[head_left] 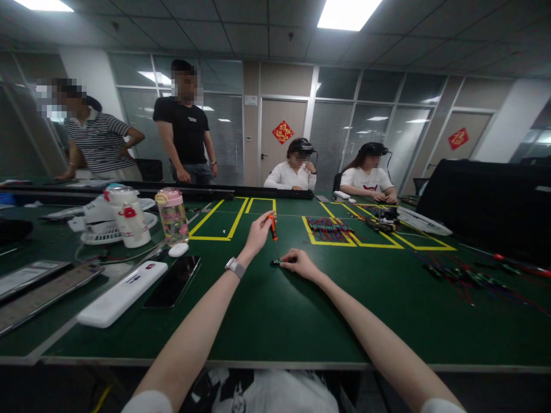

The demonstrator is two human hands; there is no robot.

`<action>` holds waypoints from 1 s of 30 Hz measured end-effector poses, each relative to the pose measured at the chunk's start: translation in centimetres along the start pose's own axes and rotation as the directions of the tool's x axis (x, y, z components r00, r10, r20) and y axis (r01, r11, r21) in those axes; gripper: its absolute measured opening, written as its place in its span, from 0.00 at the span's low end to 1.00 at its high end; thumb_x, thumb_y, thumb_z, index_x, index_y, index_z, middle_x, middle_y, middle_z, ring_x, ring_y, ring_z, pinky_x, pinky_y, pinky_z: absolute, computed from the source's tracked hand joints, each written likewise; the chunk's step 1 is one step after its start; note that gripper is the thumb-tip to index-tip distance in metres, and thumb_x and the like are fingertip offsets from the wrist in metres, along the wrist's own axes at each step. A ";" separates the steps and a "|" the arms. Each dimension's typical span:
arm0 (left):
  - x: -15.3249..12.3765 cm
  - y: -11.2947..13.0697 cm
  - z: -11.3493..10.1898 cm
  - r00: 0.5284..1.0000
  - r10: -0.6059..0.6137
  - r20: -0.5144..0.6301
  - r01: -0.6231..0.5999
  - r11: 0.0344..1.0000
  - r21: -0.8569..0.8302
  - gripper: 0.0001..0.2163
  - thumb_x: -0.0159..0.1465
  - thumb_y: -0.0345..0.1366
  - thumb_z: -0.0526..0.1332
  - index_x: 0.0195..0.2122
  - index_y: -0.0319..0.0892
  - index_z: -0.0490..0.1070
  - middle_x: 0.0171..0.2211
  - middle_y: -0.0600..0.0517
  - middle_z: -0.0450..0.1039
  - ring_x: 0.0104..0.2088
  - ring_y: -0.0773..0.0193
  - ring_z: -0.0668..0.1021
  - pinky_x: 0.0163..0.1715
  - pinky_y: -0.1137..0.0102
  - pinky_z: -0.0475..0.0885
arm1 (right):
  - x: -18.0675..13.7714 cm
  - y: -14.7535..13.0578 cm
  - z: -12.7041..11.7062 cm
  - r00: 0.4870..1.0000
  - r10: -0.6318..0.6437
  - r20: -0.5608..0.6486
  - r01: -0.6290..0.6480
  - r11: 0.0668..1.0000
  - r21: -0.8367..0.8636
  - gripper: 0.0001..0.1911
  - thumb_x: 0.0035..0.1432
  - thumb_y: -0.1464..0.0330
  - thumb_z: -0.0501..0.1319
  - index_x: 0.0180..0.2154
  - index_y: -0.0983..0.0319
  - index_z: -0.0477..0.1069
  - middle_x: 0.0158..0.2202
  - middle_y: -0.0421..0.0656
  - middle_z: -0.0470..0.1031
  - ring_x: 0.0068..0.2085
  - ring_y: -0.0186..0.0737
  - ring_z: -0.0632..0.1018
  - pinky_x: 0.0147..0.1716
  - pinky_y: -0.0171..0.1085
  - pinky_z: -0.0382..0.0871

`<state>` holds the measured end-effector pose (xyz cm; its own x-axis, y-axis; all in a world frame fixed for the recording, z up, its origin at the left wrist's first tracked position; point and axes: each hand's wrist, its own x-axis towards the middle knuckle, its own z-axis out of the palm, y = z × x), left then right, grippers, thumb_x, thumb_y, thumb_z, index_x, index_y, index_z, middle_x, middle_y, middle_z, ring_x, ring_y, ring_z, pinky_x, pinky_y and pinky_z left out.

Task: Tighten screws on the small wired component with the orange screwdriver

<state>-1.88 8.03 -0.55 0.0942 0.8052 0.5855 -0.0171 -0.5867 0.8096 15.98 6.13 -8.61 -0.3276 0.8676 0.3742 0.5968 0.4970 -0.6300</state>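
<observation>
My left hand [259,234] is closed around the orange and black handle of a screwdriver [273,228]. The thin shaft slants down, its tip at a small dark green circuit board [275,262] low over the green table. With fingertips pinched together, my right hand [298,263] grips the board's right end. Whether the tip sits in a screw is too small to tell. Beyond my right hand, inside a yellow tape outline, lie several boards with red and blue wires [330,229].
On the left are a black phone [173,282], a long white case [123,295], a white bottle [129,221] and a pink-lidded bottle [172,218]. More wired boards [473,278] lie at right, near a large black object [486,212]. People sit and stand across the table.
</observation>
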 end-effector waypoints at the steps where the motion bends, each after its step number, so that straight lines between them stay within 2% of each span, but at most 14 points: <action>1: 0.1 0.0 0.1 0.999 -0.035 0.034 0.037 0.998 -0.059 0.15 0.63 0.37 0.56 0.50 0.40 0.70 0.42 0.45 0.75 0.39 0.63 0.77 0.43 0.64 0.72 | 0.0 0.0 0.0 1.000 -0.001 -0.003 0.001 1.000 -0.001 0.08 0.48 0.68 0.66 0.33 0.63 0.80 0.27 0.41 0.73 0.28 0.34 0.71 0.30 0.33 0.65; 4: 0.1 0.0 0.3 0.997 -0.039 0.060 0.043 0.996 -0.072 0.14 0.59 0.37 0.61 0.46 0.40 0.73 0.39 0.48 0.75 0.36 0.64 0.77 0.41 0.66 0.72 | 0.0 0.0 0.1 1.000 -0.007 -0.010 0.007 1.000 -0.010 0.08 0.48 0.69 0.66 0.33 0.62 0.80 0.27 0.41 0.73 0.28 0.34 0.71 0.31 0.33 0.65; 7: -0.1 0.0 0.7 0.998 0.059 -0.013 -0.058 0.996 0.068 0.11 0.57 0.36 0.63 0.40 0.41 0.75 0.39 0.49 0.73 0.37 0.64 0.76 0.41 0.69 0.71 | 0.0 0.2 0.2 1.000 -0.015 -0.014 0.015 1.000 -0.018 0.08 0.48 0.70 0.66 0.34 0.63 0.80 0.27 0.41 0.73 0.29 0.35 0.71 0.31 0.33 0.65; 9: -0.3 0.0 1.0 0.992 0.112 -0.053 -0.104 0.986 0.130 0.10 0.59 0.36 0.61 0.42 0.42 0.75 0.42 0.48 0.72 0.40 0.63 0.76 0.42 0.69 0.71 | 0.0 0.4 0.3 1.000 -0.020 -0.015 0.020 1.000 -0.018 0.08 0.48 0.70 0.66 0.33 0.63 0.80 0.27 0.41 0.73 0.29 0.35 0.71 0.31 0.33 0.65; 12: -0.3 0.1 1.4 0.997 0.077 -0.011 -0.076 0.997 0.030 0.12 0.63 0.35 0.55 0.46 0.41 0.73 0.43 0.47 0.73 0.40 0.63 0.76 0.41 0.68 0.71 | 0.0 0.5 0.2 0.999 -0.030 -0.013 0.030 0.999 -0.012 0.08 0.48 0.69 0.67 0.34 0.63 0.80 0.28 0.42 0.73 0.29 0.35 0.71 0.31 0.33 0.64; 15: -0.2 0.3 1.5 0.998 0.014 0.062 -0.010 0.998 -0.059 0.13 0.62 0.35 0.56 0.46 0.40 0.72 0.38 0.48 0.75 0.35 0.64 0.77 0.38 0.68 0.72 | 0.1 0.6 0.2 0.999 -0.042 -0.005 0.042 0.999 -0.011 0.08 0.48 0.69 0.67 0.34 0.62 0.80 0.27 0.41 0.73 0.29 0.35 0.72 0.31 0.33 0.65; 19: -0.6 0.6 1.4 0.994 0.114 0.000 -0.113 0.987 0.116 0.09 0.58 0.36 0.62 0.40 0.42 0.75 0.38 0.50 0.73 0.36 0.65 0.76 0.39 0.70 0.72 | 0.1 0.6 0.1 0.999 -0.050 -0.005 0.050 0.999 -0.019 0.09 0.49 0.68 0.67 0.35 0.62 0.80 0.27 0.41 0.73 0.30 0.35 0.72 0.32 0.33 0.65; 21: -0.9 0.7 1.4 0.984 0.175 -0.039 -0.162 0.963 0.217 0.09 0.60 0.37 0.61 0.41 0.43 0.75 0.39 0.49 0.72 0.38 0.64 0.76 0.38 0.71 0.72 | 0.0 0.6 0.1 0.999 -0.047 -0.009 0.047 0.999 -0.023 0.09 0.48 0.68 0.67 0.35 0.62 0.80 0.28 0.41 0.73 0.30 0.36 0.72 0.32 0.33 0.65; 23: -1.0 0.8 1.4 0.980 0.196 -0.044 -0.180 0.954 0.241 0.11 0.63 0.38 0.58 0.44 0.44 0.74 0.42 0.48 0.71 0.40 0.63 0.76 0.38 0.71 0.72 | 0.0 0.6 0.2 0.999 -0.041 -0.011 0.041 0.999 -0.024 0.09 0.48 0.69 0.67 0.35 0.63 0.80 0.28 0.42 0.73 0.30 0.36 0.72 0.32 0.33 0.65; 25: -0.8 0.6 1.4 0.988 0.150 -0.034 -0.143 0.977 0.158 0.12 0.65 0.36 0.54 0.46 0.43 0.72 0.43 0.47 0.73 0.40 0.64 0.77 0.39 0.70 0.72 | 0.0 0.5 0.2 0.999 -0.038 -0.009 0.038 0.999 -0.022 0.09 0.48 0.69 0.67 0.35 0.63 0.80 0.28 0.42 0.73 0.30 0.36 0.72 0.32 0.34 0.65; 27: -0.6 0.4 1.4 0.998 0.058 -0.005 -0.058 0.997 0.044 0.13 0.65 0.36 0.53 0.47 0.40 0.71 0.39 0.47 0.75 0.34 0.65 0.78 0.35 0.70 0.74 | 0.0 0.4 0.2 0.999 -0.040 -0.005 0.040 0.999 -0.026 0.09 0.49 0.69 0.66 0.35 0.62 0.80 0.28 0.42 0.73 0.30 0.36 0.72 0.32 0.33 0.65; 30: -0.6 0.1 1.2 0.993 0.086 -0.079 -0.078 0.992 0.100 0.11 0.63 0.36 0.57 0.44 0.39 0.72 0.36 0.48 0.74 0.32 0.65 0.78 0.34 0.70 0.73 | 0.0 0.3 0.2 0.999 -0.054 0.003 0.054 0.998 -0.038 0.09 0.49 0.69 0.66 0.35 0.61 0.79 0.28 0.41 0.73 0.30 0.35 0.72 0.32 0.33 0.65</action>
<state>-0.78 7.39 -0.81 0.0131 0.7562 0.6542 0.0750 -0.6532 0.7535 16.03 6.27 -8.90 -0.3611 0.8398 0.4055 0.6059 0.5418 -0.5825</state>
